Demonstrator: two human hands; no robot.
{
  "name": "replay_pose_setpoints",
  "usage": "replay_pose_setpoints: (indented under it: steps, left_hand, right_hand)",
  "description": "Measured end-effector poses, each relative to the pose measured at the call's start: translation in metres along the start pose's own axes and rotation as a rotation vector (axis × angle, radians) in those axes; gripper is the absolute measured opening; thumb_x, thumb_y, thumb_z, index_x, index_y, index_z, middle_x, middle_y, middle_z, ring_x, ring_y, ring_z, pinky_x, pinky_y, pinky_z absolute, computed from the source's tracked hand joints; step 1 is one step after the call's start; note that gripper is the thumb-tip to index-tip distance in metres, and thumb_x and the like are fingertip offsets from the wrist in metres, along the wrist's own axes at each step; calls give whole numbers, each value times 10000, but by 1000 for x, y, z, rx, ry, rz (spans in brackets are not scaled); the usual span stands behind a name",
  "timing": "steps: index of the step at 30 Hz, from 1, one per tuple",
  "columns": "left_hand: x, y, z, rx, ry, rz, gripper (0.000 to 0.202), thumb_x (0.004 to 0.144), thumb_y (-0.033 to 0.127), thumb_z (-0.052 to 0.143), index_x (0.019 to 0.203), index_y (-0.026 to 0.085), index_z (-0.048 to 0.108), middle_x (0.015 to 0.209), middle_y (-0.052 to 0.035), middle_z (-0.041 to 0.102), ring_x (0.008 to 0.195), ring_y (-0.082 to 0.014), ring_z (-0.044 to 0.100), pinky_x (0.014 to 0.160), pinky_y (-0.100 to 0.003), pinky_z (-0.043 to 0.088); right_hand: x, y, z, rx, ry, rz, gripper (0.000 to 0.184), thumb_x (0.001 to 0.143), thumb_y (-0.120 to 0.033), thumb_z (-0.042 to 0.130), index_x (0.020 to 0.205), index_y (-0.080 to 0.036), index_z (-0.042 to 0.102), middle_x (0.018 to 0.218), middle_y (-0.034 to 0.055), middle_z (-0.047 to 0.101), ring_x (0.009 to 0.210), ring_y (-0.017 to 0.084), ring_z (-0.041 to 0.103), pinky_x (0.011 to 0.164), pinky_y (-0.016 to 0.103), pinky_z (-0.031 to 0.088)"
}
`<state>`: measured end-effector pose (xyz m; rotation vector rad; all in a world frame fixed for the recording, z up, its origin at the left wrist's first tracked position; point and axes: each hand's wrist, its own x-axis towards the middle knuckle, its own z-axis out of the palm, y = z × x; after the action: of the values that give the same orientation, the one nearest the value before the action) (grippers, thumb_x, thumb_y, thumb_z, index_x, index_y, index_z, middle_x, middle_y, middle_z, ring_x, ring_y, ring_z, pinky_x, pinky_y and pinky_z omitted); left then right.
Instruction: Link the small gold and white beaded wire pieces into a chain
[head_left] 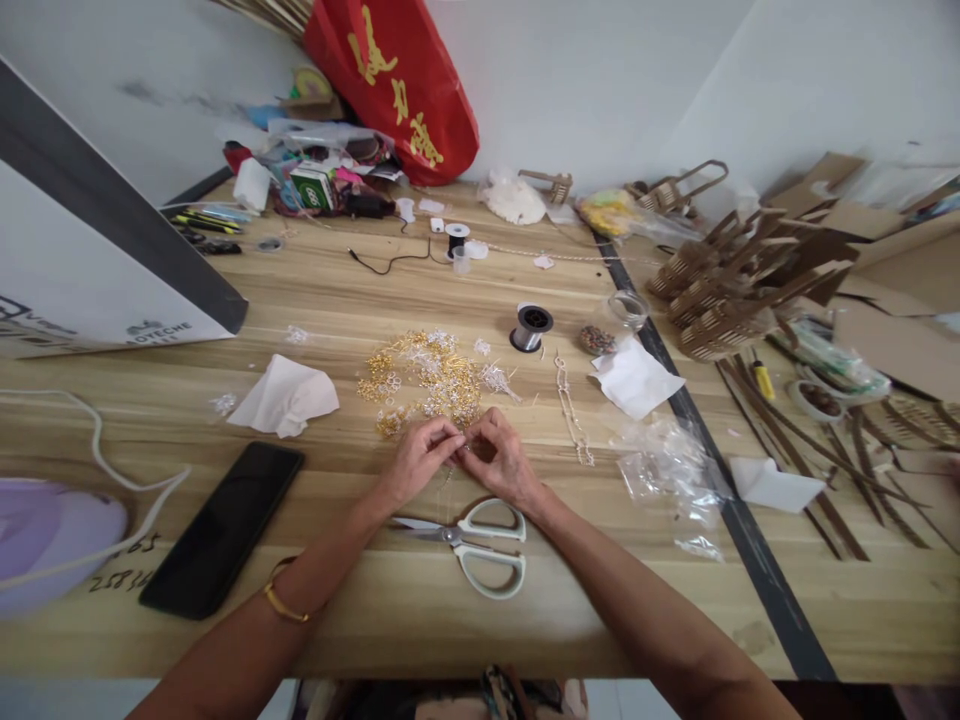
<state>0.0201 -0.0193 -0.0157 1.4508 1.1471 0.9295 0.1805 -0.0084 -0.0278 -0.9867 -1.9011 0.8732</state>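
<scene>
My left hand [417, 457] and my right hand [501, 460] meet fingertip to fingertip over the wooden table [345, 290], both pinched on a tiny piece I cannot make out. Just beyond them lies a heap of small gold and white jewellery parts [427, 380]. White-handled scissors [480, 545] lie open under my wrists. A beaded strand [571, 410] stretches out to the right of my hands. A gold bangle [285, 600] circles my left wrist.
A black phone [225, 525] and crumpled white tissue [289, 397] lie left. A wire spool [531, 327], a bead dish [598, 340], white paper [636, 378] and plastic bags [664, 465] sit right. Brown cardboard pieces [742, 280] pile at far right; a red bag [397, 85] and clutter stand behind.
</scene>
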Motion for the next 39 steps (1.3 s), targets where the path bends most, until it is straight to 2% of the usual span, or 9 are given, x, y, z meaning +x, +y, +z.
replay_pose_setpoints:
  steps: [6,14,20,27,33,39]
  left_hand:
    - [-2,1,1,102,9,53,184,830,289,534,718,147,570,665,-3,582,628,-128,582,597,-231,503]
    - [0,-2,0,-76,-8,-22,147,825,246,523,943,158,523,766,-26,657,677,-152,650,650,-283,536]
    - [2,-2,-1,-55,-10,-19,165,722,193,632,869,123,608,794,-56,686,755,-167,650,730,-294,517]
    - [2,1,-4,37,24,-16,124,713,219,636,783,127,682,708,-43,692,665,-160,628,660,-277,508]
    - [4,2,-5,77,36,5,81,693,200,646,713,126,672,638,-30,670,610,-144,604,605,-243,476]
    - [4,2,-5,43,35,-27,85,682,192,654,722,120,673,672,-35,671,636,-143,603,632,-248,482]
  right_hand:
    - [-1,0,0,8,-5,33,78,795,-221,593,748,-164,569,784,23,476,670,125,473,556,246,374]
    - [4,-5,-8,116,1,128,137,807,-273,587,727,-162,595,728,9,480,652,122,448,585,252,367]
    - [7,-5,-11,197,-2,148,186,808,-325,585,727,-158,602,702,1,488,634,114,435,586,246,357]
    - [5,0,-9,225,-30,146,219,827,-369,559,749,-164,572,681,-8,471,621,112,409,567,240,343]
    - [3,0,-8,262,-102,171,225,846,-372,529,773,-160,542,608,-40,364,571,100,331,529,229,284]
    - [4,-1,-9,381,-140,216,265,832,-423,537,768,-167,515,576,-57,319,524,89,278,494,219,228]
